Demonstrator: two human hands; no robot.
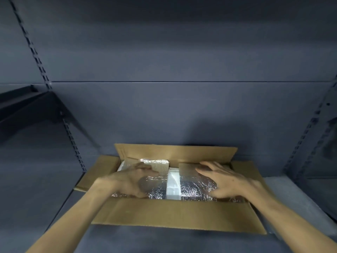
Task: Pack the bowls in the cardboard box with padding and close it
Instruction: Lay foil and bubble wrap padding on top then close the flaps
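Observation:
An open cardboard box (169, 214) sits on a dark shelf in front of me, all its flaps spread out. Inside lie two silver foil padding sheets, one on the left (156, 187) and one on the right (193, 185), with a strip of white padding (173, 183) showing between them. My left hand (131, 178) rests flat on the left foil sheet, blurred by motion. My right hand (224, 179) presses on the right foil sheet with its fingers spread. No bowls are visible; the padding covers whatever lies below.
Dark grey shelf back panels rise behind the box, with slotted uprights at the left (73, 141) and right (308, 132). A pale sheet of padding (299, 198) lies on the shelf to the right of the box.

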